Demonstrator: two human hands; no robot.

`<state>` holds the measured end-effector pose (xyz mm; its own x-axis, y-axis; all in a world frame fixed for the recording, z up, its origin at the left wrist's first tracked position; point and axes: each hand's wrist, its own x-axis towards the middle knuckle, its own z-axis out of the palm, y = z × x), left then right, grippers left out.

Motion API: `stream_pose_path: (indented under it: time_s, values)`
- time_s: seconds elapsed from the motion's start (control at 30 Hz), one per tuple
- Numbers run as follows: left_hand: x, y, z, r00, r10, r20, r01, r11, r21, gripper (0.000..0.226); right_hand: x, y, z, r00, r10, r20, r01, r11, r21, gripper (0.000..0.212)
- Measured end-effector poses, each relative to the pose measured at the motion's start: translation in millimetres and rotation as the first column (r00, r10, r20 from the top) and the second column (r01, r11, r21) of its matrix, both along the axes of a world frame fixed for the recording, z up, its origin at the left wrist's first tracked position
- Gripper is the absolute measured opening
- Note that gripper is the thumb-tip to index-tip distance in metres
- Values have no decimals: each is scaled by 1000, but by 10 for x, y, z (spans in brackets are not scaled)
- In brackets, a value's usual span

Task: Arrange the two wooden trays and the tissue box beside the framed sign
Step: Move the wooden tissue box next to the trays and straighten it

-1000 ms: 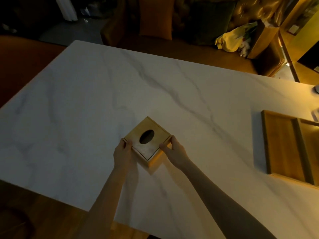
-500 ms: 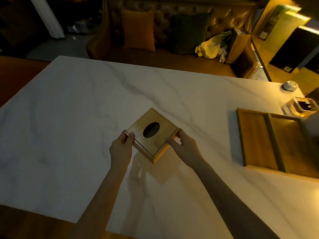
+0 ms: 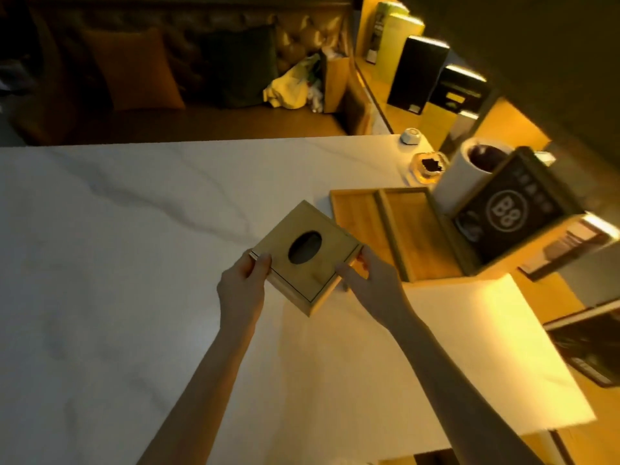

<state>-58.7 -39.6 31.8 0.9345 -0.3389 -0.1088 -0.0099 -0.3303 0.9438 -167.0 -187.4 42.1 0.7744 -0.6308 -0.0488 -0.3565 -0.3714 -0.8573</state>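
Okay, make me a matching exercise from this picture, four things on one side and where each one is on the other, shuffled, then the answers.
1. tissue box
2. wooden tray
3. framed sign
4. white cylinder

A. flat on the table, beside the sign
B. held between both hands
C. behind the sign
D. standing at the right edge of the table, tilted in this view

Pairs: 1-B, 2-A, 3-D, 4-C

Both arms extended, left hand (image 3: 242, 286) and right hand (image 3: 373, 280) clamped inward.
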Motion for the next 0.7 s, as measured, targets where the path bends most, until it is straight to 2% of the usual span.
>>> stream_pose_path:
  time_s: [0.17,0.27,0.37,0.7]
  values:
    - [-490,-632,-75,996,-89,1,89,996,-18,17,-564,-549,-99,986,-135,-94,132,991,-31,37]
    - [-764,-960,-181,993,-117,-31,117,993,-10,24,-875,-791,-155,972,-210,-107,211,978,-8,42]
    - [-1045,-1266,-274,987,-136,-85,136,991,-9,20,-1163,-1012,-250,956,-273,-104,276,961,12,46]
    - [-1792,-1826,-616,972,-221,-74,226,972,69,26,-1964,-1415,-585,908,-402,-117,415,899,137,37]
